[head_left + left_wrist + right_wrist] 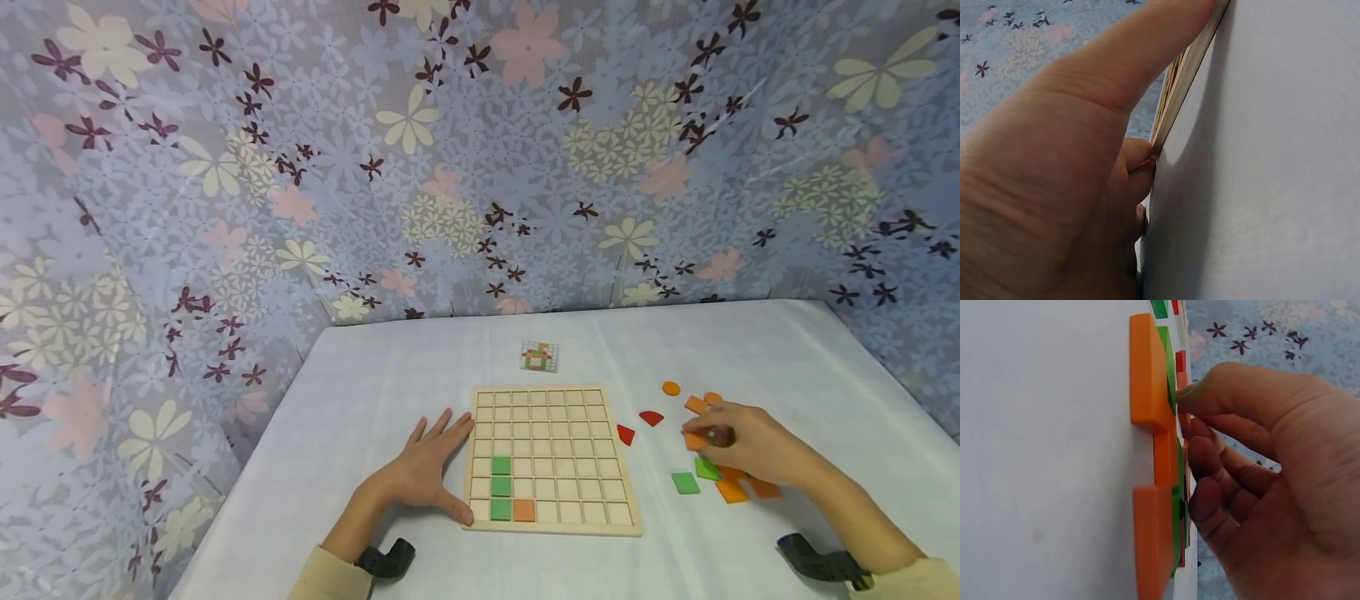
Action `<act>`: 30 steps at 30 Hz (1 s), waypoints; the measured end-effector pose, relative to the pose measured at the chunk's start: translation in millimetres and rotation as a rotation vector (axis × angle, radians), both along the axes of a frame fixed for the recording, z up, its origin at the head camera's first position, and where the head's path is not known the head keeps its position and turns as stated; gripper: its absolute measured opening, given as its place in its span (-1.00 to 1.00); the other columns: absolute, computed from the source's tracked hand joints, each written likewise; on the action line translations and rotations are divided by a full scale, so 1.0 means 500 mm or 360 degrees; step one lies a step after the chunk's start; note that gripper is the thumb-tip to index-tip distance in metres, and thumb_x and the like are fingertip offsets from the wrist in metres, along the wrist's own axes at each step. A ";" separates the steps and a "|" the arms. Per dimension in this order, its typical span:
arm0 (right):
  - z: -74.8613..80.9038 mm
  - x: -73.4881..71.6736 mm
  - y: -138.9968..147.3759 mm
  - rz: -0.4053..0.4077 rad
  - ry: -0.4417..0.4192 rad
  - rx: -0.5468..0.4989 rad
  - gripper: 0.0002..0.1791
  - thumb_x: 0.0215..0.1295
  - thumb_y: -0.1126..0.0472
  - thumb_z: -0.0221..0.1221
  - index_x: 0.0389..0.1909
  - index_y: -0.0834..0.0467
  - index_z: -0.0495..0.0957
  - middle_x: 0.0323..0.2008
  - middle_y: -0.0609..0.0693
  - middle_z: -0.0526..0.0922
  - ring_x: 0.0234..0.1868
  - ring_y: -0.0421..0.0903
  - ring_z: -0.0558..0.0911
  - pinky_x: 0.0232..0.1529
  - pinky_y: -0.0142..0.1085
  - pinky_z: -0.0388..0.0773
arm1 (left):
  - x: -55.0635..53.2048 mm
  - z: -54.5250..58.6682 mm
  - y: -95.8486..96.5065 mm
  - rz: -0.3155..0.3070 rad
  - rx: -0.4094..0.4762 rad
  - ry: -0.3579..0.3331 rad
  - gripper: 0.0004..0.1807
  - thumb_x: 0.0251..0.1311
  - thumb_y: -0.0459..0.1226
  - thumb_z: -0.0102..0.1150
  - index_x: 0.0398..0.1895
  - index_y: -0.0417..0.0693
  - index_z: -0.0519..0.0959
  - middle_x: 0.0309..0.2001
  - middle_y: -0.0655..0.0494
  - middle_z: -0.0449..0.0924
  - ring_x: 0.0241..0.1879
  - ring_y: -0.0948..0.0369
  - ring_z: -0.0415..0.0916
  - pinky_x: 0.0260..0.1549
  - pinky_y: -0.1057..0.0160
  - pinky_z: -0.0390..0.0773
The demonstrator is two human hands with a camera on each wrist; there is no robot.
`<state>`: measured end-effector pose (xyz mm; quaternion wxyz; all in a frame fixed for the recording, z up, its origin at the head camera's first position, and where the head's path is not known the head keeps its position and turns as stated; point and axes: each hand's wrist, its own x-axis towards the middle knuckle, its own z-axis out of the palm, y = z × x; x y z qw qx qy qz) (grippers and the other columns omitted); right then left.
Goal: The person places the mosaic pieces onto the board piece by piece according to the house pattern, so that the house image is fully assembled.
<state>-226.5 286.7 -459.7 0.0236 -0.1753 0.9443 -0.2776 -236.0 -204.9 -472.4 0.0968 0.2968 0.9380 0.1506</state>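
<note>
My left hand [423, 471] lies spread along the left side of a wooden grid board [555, 528], thumb at the near corner and fingertips by the far part of that edge. In the left wrist view the thumb touches the board's pale side [1179, 100]. Three green square tiles [501, 486] stand in a column in the board, with an orange square tile [523, 510] beside the lowest. At the loose pieces on the right, my right hand [757, 442] pinches an orange square tile [695, 442] between thumb and fingers. The remaining fingers curl loosely in the right wrist view.
Orange tiles [732, 492], a light green piece [705, 469] and a green tile [686, 483] lie around the right hand. Two red wedge pieces [651, 418] and an orange disc [671, 388] lie nearer the board. A small pattern card [539, 357] lies beyond it.
</note>
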 end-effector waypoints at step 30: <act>0.011 0.000 -0.101 0.0389 0.0009 -0.0218 -0.71 0.15 0.12 0.37 -0.07 -0.05 0.68 -0.34 -0.23 0.55 -0.41 -0.26 0.47 -0.43 -0.40 0.48 | -0.005 0.005 -0.004 -0.0010 0.0002 -0.0024 0.54 -0.58 0.57 0.23 0.55 0.07 -0.12 0.53 0.22 -0.22 0.48 0.09 -0.42 0.36 -0.09 -0.44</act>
